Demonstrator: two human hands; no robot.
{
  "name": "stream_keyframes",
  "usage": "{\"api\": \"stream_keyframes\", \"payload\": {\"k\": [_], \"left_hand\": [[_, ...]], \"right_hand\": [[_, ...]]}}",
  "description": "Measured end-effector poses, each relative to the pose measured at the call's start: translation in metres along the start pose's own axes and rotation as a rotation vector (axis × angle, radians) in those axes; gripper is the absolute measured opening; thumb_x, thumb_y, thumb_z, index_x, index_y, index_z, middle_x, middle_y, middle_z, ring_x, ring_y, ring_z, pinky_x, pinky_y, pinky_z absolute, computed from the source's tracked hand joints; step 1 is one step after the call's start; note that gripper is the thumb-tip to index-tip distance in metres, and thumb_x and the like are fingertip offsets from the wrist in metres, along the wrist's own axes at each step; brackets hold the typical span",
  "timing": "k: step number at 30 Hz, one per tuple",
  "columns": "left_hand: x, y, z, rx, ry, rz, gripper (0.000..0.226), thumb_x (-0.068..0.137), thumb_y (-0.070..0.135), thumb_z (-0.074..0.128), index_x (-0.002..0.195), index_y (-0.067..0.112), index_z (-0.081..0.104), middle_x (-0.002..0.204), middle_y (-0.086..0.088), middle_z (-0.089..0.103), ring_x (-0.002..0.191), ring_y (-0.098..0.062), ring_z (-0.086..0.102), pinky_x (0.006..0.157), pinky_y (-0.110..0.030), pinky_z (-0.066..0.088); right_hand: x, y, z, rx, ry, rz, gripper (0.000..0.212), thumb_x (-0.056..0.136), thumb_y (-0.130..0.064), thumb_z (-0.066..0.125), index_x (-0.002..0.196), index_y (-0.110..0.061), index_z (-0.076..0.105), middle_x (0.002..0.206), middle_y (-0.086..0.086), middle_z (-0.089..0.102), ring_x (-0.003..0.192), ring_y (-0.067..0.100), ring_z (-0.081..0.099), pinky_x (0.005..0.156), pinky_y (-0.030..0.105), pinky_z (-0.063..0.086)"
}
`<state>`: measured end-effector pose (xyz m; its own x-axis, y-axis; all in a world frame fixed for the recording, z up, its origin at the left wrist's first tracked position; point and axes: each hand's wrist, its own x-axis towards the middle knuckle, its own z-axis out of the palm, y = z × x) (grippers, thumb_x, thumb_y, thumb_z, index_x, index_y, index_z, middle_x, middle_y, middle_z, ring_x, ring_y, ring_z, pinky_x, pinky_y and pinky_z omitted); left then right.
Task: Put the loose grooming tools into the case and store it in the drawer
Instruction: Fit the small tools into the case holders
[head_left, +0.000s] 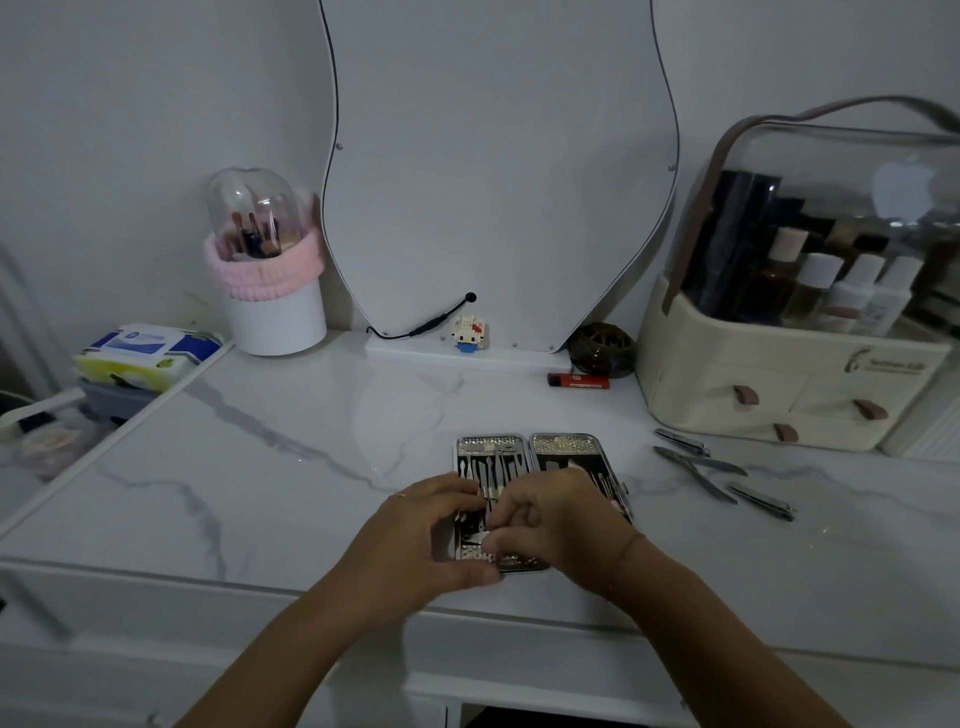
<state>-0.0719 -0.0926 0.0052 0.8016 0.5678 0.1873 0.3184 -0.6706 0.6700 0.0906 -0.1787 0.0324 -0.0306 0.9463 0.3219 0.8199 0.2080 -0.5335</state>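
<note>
An open metal grooming case (566, 448) lies flat on the marble tabletop (291, 467), with several tools strapped in its two halves. My left hand (415, 530) grips the case's left near edge, thumb along the front. My right hand (550, 512) curls over the middle of the case and pinches a small metal tool (485, 540) against the left half. Three loose tools lie to the right of the case: a nail clipper (681, 442), a pair of nippers (698, 470) and a second clipper (761, 501).
A cream cosmetics organiser (779, 395) with small drawers stands at the right. A mirror (493, 156) leans at the back, with a toy figure (469, 332), a lighter (577, 380) and a dark dish (602, 349) near it. A brush holder (270, 291) and wipes (145, 356) sit left.
</note>
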Motion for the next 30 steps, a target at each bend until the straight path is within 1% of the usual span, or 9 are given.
{"api": "stream_keyframes", "payload": {"k": [3,6,10,13,15,20,25,27,30], "left_hand": [[0.0,-0.001,0.0,-0.027,0.006,-0.007,0.097,0.045,0.087,0.051,0.124,0.032,0.059,0.12,0.045,0.033,0.113,0.03,0.031,0.09,0.008,0.022],[-0.001,-0.002,0.001,-0.026,0.009,-0.004,0.098,0.043,0.085,0.057,0.124,0.031,0.059,0.123,0.04,0.037,0.116,0.023,0.034,0.09,0.009,0.021],[-0.001,0.0,0.0,-0.017,0.015,0.002,0.091,0.047,0.079,0.057,0.124,0.031,0.059,0.12,0.043,0.034,0.109,0.035,0.028,0.087,0.01,0.02],[-0.001,-0.001,0.0,-0.025,0.023,-0.009,0.096,0.045,0.085,0.052,0.124,0.032,0.059,0.122,0.043,0.035,0.114,0.031,0.029,0.088,0.009,0.021],[-0.001,-0.002,0.001,-0.023,0.026,-0.008,0.096,0.044,0.086,0.051,0.124,0.032,0.059,0.121,0.043,0.034,0.117,0.026,0.029,0.089,0.009,0.02],[-0.001,-0.001,0.0,-0.028,0.024,-0.006,0.09,0.047,0.079,0.057,0.124,0.032,0.059,0.12,0.044,0.034,0.111,0.033,0.029,0.086,0.01,0.021],[-0.001,-0.002,0.001,-0.02,0.022,-0.007,0.083,0.051,0.073,0.066,0.123,0.032,0.06,0.122,0.043,0.037,0.118,0.022,0.034,0.09,0.008,0.022],[-0.001,-0.004,0.002,-0.004,0.015,-0.01,0.075,0.057,0.062,0.075,0.124,0.031,0.06,0.126,0.036,0.042,0.12,0.019,0.037,0.092,0.007,0.022],[0.0,-0.005,0.003,0.013,0.014,-0.001,0.067,0.064,0.049,0.08,0.125,0.029,0.06,0.131,0.028,0.045,0.122,0.013,0.039,0.094,0.005,0.022]], "right_hand": [[-0.002,0.001,0.001,-0.001,-0.006,0.036,0.015,0.07,-0.022,0.077,0.078,-0.011,0.072,0.067,-0.001,0.064,0.056,0.005,0.053,0.06,0.016,0.048],[-0.004,0.004,-0.005,-0.008,-0.054,0.104,0.015,0.073,-0.018,0.075,0.086,-0.011,0.073,0.069,-0.015,0.055,0.057,0.0,0.052,0.064,0.009,0.047],[-0.006,0.005,-0.006,-0.038,-0.043,0.141,0.016,0.074,-0.018,0.074,0.088,-0.01,0.073,0.072,-0.017,0.051,0.061,-0.003,0.049,0.065,0.005,0.042],[-0.007,0.004,-0.005,-0.065,-0.039,0.138,0.015,0.077,-0.021,0.071,0.088,-0.011,0.071,0.076,-0.011,0.053,0.065,0.0,0.049,0.065,0.006,0.041],[-0.008,0.003,-0.004,-0.076,-0.027,0.134,0.014,0.077,-0.022,0.071,0.087,-0.012,0.071,0.073,-0.013,0.051,0.064,0.001,0.048,0.063,0.006,0.04],[-0.01,0.002,-0.002,-0.07,0.003,0.146,0.012,0.077,-0.022,0.071,0.085,-0.014,0.071,0.07,-0.016,0.048,0.061,0.001,0.046,0.063,0.008,0.04],[-0.009,0.005,-0.005,-0.016,-0.004,0.209,0.011,0.074,-0.018,0.074,0.084,-0.013,0.072,0.067,-0.014,0.05,0.066,-0.002,0.053,0.063,0.004,0.039],[-0.01,0.007,-0.007,-0.011,-0.014,0.216,0.011,0.074,-0.018,0.073,0.084,-0.013,0.072,0.068,-0.014,0.05,0.07,-0.006,0.053,0.065,0.003,0.039],[-0.009,0.006,-0.01,-0.061,-0.026,0.198,0.01,0.075,-0.021,0.072,0.083,-0.015,0.072,0.072,-0.016,0.048,0.067,-0.001,0.049,0.067,0.004,0.039]]}}
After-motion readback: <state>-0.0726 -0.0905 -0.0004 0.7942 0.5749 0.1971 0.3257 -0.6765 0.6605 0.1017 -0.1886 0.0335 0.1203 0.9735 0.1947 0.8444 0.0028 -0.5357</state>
